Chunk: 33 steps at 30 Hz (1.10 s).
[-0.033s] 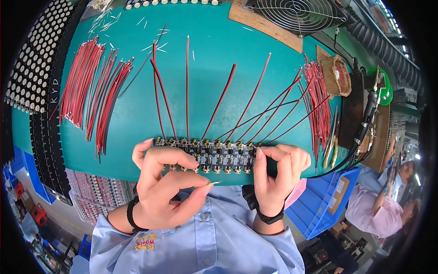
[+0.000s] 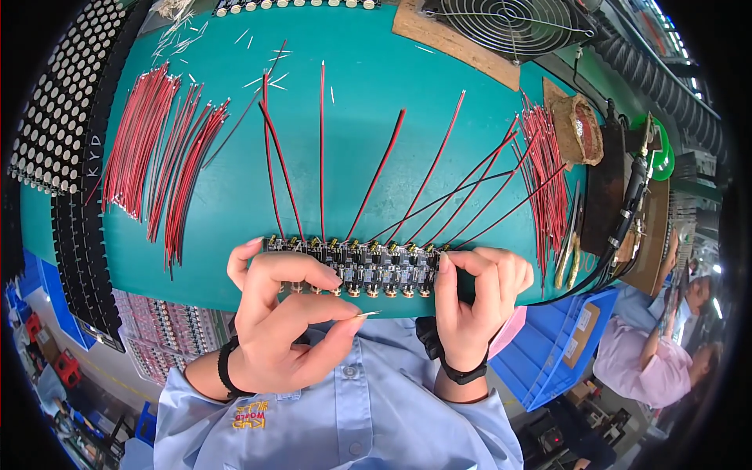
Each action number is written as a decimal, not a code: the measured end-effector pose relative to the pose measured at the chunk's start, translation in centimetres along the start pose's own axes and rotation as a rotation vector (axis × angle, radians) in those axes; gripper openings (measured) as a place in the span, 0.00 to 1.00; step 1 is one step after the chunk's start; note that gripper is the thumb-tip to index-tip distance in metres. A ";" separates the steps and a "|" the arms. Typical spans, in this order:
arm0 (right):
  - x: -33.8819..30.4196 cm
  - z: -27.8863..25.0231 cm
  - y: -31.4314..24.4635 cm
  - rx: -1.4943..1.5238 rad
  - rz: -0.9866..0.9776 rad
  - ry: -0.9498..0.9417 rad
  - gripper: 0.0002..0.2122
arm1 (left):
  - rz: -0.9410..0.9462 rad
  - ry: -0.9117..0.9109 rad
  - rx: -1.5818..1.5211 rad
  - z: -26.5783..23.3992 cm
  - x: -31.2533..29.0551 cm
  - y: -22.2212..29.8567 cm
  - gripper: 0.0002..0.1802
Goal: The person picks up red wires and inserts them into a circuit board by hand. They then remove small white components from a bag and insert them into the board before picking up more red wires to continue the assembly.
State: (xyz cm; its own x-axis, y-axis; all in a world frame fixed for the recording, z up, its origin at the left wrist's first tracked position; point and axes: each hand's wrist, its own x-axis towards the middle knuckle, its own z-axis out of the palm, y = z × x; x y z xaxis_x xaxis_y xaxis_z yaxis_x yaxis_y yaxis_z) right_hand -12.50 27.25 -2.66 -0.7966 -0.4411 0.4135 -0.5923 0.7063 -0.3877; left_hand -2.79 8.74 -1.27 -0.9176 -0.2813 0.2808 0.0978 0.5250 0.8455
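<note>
A narrow panel of small black circuit boards (image 2: 384, 269) lies along the near edge of the green mat, with round metal parts along its near side. Red-and-black wires (image 2: 322, 149) fan out from its far edge. My left hand (image 2: 294, 321) pinches a thin pale sliver (image 2: 370, 314) between thumb and forefinger, just off the panel's near side. Its other fingers curl around the panel's left end. At the right end, my right hand (image 2: 478, 305) is closed on the panel, thumb on top.
Bundles of red-and-black wires (image 2: 141, 141) lie at left, and another bundle (image 2: 545, 180) at right. Thin white pieces (image 2: 182, 39) are scattered at the back. A fan (image 2: 509, 23) stands far right. A soldering iron (image 2: 630, 196) and tweezers (image 2: 570, 227) sit at right, beside brown sponge-like material (image 2: 578, 129).
</note>
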 end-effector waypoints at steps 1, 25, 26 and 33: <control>0.0 0.1 0.0 -0.007 -0.005 0.000 0.08 | -0.002 0.001 -0.001 0.0 0.0 0.0 0.08; -0.1 -1.4 -2.3 0.660 -0.032 -0.158 0.09 | 0.043 -0.047 -0.024 0.3 0.2 0.5 0.08; -0.1 -1.5 -2.1 0.659 -0.011 -0.122 0.09 | 0.040 -0.042 -0.024 0.3 0.2 0.6 0.08; -0.6 -1.1 1.0 0.148 0.075 0.084 0.08 | 0.059 -0.088 0.022 -0.3 0.2 0.1 0.09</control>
State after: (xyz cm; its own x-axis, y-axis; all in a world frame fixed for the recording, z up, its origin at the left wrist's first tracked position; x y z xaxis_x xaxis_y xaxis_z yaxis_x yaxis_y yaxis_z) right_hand -12.43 28.84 -2.40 -0.8297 -0.3386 0.4437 -0.5483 0.6433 -0.5343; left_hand -2.82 8.50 -0.96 -0.9407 -0.1784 0.2884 0.1454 0.5561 0.8183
